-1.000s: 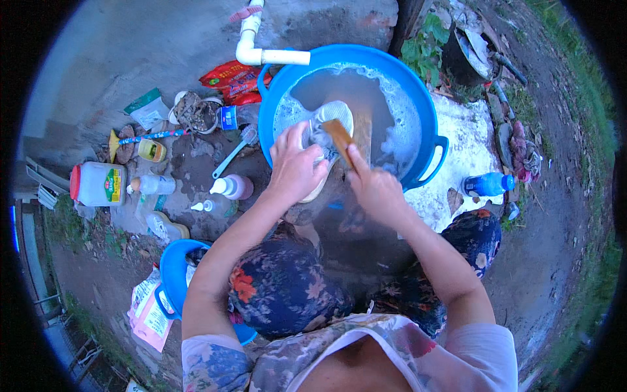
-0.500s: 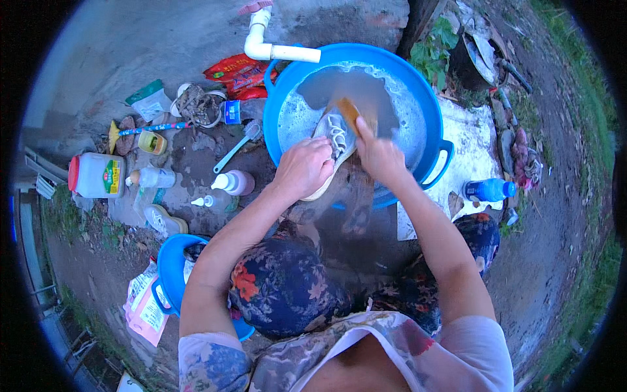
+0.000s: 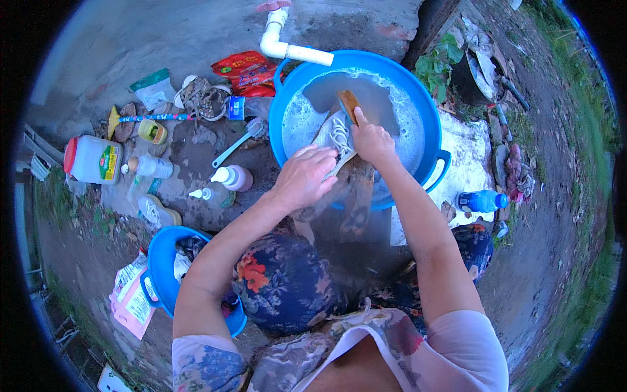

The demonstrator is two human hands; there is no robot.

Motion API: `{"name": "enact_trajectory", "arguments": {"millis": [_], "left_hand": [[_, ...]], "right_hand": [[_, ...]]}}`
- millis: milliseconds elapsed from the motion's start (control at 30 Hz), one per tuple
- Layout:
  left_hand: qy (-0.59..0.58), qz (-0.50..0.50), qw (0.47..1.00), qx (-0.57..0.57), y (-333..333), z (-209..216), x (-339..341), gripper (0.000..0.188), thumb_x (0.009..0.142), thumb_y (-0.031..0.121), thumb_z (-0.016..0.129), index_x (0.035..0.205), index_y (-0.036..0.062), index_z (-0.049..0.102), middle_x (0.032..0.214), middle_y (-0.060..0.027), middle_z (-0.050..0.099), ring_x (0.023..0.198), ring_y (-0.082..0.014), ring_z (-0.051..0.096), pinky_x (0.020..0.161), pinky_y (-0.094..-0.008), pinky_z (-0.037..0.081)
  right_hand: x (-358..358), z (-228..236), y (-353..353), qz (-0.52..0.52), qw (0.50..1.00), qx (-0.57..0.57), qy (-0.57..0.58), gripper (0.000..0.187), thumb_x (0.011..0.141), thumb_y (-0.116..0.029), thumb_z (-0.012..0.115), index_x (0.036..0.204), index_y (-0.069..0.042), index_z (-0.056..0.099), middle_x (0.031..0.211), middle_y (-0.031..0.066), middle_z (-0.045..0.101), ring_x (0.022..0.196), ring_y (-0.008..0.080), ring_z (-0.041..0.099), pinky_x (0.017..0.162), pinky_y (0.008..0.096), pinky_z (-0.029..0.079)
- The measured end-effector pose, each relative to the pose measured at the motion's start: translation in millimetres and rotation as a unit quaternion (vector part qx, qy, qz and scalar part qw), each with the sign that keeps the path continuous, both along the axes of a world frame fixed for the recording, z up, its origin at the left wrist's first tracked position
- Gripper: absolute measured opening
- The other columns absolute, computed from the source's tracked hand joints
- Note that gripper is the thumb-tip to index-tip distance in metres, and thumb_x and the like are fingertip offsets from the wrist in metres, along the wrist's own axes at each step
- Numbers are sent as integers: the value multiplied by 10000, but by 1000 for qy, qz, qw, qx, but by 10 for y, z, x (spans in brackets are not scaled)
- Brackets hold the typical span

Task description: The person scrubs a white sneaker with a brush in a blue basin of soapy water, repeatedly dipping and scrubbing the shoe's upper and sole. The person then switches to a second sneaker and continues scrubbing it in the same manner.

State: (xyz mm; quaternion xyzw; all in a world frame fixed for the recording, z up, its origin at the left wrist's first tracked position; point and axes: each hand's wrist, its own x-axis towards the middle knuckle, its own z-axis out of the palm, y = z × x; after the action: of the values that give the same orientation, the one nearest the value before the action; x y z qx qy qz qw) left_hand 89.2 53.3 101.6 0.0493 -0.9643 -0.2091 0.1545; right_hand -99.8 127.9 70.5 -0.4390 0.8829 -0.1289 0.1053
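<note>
A light grey lace-up sneaker point(image 3: 324, 134) lies tilted over the near edge of a large blue tub point(image 3: 431, 104) of soapy, greyish water. My left hand point(image 3: 307, 175) is closed on the shoe's near end, its fingers bent over the opening. A brown scrubbing brush point(image 3: 349, 103) is gripped in my right hand point(image 3: 375, 141), its far end out over the water beside the laces. Which way its bristles face, I cannot make out. Beneath the shoe a wet wooden board point(image 3: 359, 196) slopes down out of the tub.
Left of the tub lie a long-handled brush point(image 3: 240, 142), a white-capped pump bottle point(image 3: 233, 178), another sneaker point(image 3: 159, 212) and a red-lidded jar point(image 3: 93, 159). A smaller blue basin point(image 3: 160, 261) stands near my left arm. A white pipe point(image 3: 294, 51) juts over the tub; a blue bottle point(image 3: 482, 200) lies at right.
My right hand and the brush have shifted slightly, and the brush now points more straight away from me. My left hand stays on the sneaker. The whole view has tilted a little.
</note>
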Motion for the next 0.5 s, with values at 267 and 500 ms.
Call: {"name": "enact_trajectory", "arguments": {"millis": [267,500], "left_hand": [[-23,15,999,17,36,5,226,265,747,214,657,926,31,586,1132,-92,578,1021,-266,543,851,-391,426],[64,38,997,-27,33,-79,314,272,716,211,696,915,64,583,1072,-57,553,987,-254,511,829,-383,405]], "right_hand": [[215,135,208,89,994,40,-55,470,921,-356,398,1369,-217,363,872,257,633,818,436,616,757,531,481],[364,611,204,90,991,46,-91,477,907,-351,438,1367,-243,377,896,231,644,819,437,623,770,510,490]]}}
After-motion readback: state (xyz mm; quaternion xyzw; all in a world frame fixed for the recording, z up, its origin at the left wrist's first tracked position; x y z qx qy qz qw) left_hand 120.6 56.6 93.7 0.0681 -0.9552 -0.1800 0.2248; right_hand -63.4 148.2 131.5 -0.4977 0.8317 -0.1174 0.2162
